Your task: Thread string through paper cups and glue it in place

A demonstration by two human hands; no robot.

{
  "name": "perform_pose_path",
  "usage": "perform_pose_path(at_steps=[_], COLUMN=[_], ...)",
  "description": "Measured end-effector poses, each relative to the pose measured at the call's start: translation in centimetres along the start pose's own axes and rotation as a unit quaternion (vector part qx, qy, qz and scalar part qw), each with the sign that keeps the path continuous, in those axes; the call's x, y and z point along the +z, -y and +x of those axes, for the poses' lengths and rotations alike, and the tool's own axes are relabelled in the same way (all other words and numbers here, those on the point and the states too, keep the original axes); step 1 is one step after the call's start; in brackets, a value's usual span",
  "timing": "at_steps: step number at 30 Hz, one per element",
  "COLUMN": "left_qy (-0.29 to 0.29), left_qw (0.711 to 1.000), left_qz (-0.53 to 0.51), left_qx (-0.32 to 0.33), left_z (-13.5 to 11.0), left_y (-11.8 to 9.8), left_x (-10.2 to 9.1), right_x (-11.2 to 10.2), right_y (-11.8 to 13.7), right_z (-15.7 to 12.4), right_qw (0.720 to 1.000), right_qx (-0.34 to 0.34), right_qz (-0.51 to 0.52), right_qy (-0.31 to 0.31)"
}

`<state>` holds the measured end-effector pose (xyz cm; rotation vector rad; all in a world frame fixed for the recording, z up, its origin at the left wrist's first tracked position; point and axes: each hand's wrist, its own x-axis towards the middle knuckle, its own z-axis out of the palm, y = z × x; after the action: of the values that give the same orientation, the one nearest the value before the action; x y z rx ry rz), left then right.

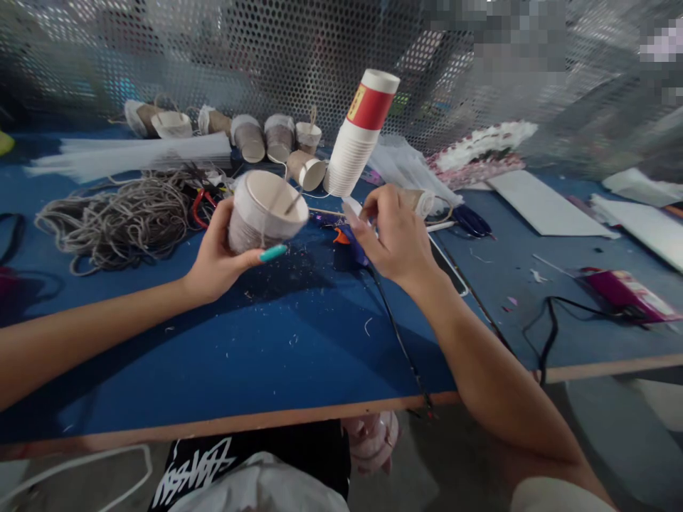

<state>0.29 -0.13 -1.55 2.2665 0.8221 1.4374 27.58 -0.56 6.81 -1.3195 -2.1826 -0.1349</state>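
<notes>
My left hand (216,256) is wrapped round a paper cup (256,227), its thumb along the near side. Grey yarn covers the cup's lower wall and a fuzzy white band rings the rim. The open mouth tilts toward me, and a dark strand hangs over its edge. My right hand (398,238) is curled, thumb and fingertips close together, over a blue glue gun (358,249) with an orange trigger. Whatever sits between those fingertips cannot be made out. A tangled heap of grey yarn (122,217) lies left of the cup, with red-handled scissors (200,208) beside it.
Behind my hands stands a leaning stack of white paper cups (349,153), the top one red-banded. Several yarn-wrapped cups (248,139) line the back. White sheets (144,153), a phone (448,267), a white board (549,203) and a black cable (398,334) lie about.
</notes>
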Motion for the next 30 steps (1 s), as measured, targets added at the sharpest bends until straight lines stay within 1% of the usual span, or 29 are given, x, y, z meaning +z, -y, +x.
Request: perform_pose_path(at_steps=[1, 2, 3, 4, 5, 6, 7, 9, 10, 12, 14, 18, 22, 24, 26, 28, 29, 30], left_qy=[-0.069, -0.099, -0.112, -0.114, -0.102, -0.084, -0.059, -0.003, 0.015, 0.055, 0.091, 0.104, 0.128, 0.147, 0.177, 0.208, 0.219, 0.219], left_qw=[0.994, 0.984, 0.978, 0.975, 0.977, 0.982, 0.987, 0.995, 0.995, 0.992, 0.988, 0.987, 0.98, 0.974, 0.965, 0.952, 0.944, 0.938], left_qz=[-0.071, -0.121, -0.147, -0.156, -0.151, -0.137, -0.119, -0.093, -0.093, -0.109, -0.117, -0.1, -0.119, -0.131, -0.149, -0.181, -0.203, -0.22], left_qx=[-0.045, -0.079, -0.101, -0.114, -0.113, -0.103, -0.085, -0.044, -0.034, -0.028, -0.048, -0.064, -0.092, -0.11, -0.126, -0.135, -0.141, -0.157], left_z=[0.0, 0.0, 0.1, 0.2, 0.3, 0.5, 0.7, 1.1, 1.4, 1.8, 2.1, 2.5, 2.8, 3.0, 3.2, 3.3, 3.3, 3.2], left_y=[0.5, 0.9, 1.2, 1.3, 1.4, 1.5, 1.5, 1.8, 2.1, 2.9, 3.8, 5.0, 4.7, 4.3, 4.2, 4.1, 4.0, 4.0], left_x=[0.4, 0.7, 0.9, 1.0, 1.0, 0.8, 0.4, -0.6, -1.2, -2.4, -3.5, -4.7, -4.8, -4.9, -5.0, -5.1, -5.1, -5.1], right_x=[0.1, 0.2, 0.4, 0.6, 0.9, 1.2, 1.6, 2.4, 2.8, 3.3, 3.5, 2.5, 1.0, 0.4, 0.2, 0.1, 0.1, 0.2], right_y=[-0.2, -0.2, -0.2, 0.0, 0.2, 0.4, 0.7, 1.1, 1.1, 1.0, 0.6, -0.2, -0.3, -0.3, -0.4, -0.6, -0.6, -0.5], right_z=[0.1, 0.2, 0.2, 0.2, 0.2, 0.1, 0.1, 0.0, 0.0, 0.1, 0.2, 0.2, 0.1, 0.0, -0.1, -0.3, -0.4, -0.5], right_qw=[0.997, 0.986, 0.971, 0.954, 0.939, 0.93, 0.93, 0.935, 0.936, 0.939, 0.944, 0.956, 0.961, 0.966, 0.976, 0.987, 0.991, 0.993], right_qx=[0.072, 0.141, 0.202, 0.248, 0.279, 0.295, 0.298, 0.289, 0.288, 0.278, 0.267, 0.266, 0.27, 0.256, 0.213, 0.144, 0.108, 0.077], right_qz=[-0.042, -0.082, -0.113, -0.133, -0.142, -0.14, -0.135, -0.119, -0.115, -0.108, -0.099, -0.06, -0.034, -0.036, -0.037, -0.033, -0.034, -0.038], right_qy=[0.004, 0.023, 0.062, 0.104, 0.141, 0.167, 0.167, 0.166, 0.167, 0.171, 0.165, 0.11, 0.049, 0.017, -0.026, -0.065, -0.076, -0.082])
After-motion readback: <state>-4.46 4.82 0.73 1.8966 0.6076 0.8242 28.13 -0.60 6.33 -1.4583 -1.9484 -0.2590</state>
